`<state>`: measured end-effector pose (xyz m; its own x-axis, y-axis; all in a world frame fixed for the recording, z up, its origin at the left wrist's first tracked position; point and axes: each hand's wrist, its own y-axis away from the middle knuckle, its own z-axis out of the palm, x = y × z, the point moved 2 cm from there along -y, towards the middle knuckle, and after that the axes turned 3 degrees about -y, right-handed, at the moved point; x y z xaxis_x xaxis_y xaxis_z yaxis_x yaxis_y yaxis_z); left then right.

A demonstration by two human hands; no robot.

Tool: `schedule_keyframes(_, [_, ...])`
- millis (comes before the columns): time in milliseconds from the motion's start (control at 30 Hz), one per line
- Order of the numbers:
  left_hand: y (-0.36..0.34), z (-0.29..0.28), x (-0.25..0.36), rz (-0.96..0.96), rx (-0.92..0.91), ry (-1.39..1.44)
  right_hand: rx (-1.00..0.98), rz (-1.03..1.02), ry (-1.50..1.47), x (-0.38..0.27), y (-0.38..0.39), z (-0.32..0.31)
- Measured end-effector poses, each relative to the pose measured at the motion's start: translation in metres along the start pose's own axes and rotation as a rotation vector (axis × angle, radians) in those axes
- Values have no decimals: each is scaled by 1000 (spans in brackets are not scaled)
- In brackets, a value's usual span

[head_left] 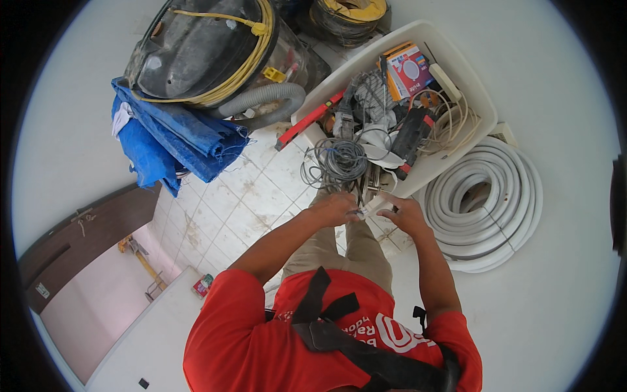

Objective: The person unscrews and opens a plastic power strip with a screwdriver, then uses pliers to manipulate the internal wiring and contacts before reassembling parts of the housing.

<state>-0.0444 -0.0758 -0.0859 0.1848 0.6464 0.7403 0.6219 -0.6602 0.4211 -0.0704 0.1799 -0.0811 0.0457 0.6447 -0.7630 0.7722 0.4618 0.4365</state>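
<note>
Both hands are low in front of me, at the near corner of a white plastic bin. My left hand has its fingers curled on a small pale piece, too small to identify. My right hand grips the other side of that piece with thumb and fingers. Just above them, a tangled coil of grey wire hangs over the bin's corner, beside some metal parts. The bin also holds a red level, a black-and-red case, beige cable and a colourful box.
A shop vacuum with yellow cord and grey hose stands upper left, over a folded blue tarp. A white pipe coil lies right. Dark cable coils sit at the back. The tiled floor is dusty; a brown doorway beam is left.
</note>
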Motion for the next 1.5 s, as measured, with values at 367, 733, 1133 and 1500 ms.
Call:
schedule_keyframes(367, [-5, -13, 4, 75, 135, -108, -107, -167, 197, -8, -21, 0])
schedule_keyframes(733, [-12, -5, -3, -204, 269, 217, 250, -148, 262, -2, -5, 21])
schedule_keyframes(1133, [-24, -1, -6, -319, 176, 347, 242, -215, 235, -11, -3, 24])
schedule_keyframes(1500, [-23, -3, -2, -146, 140, 297, -8, -219, -101, -18, -30, 13])
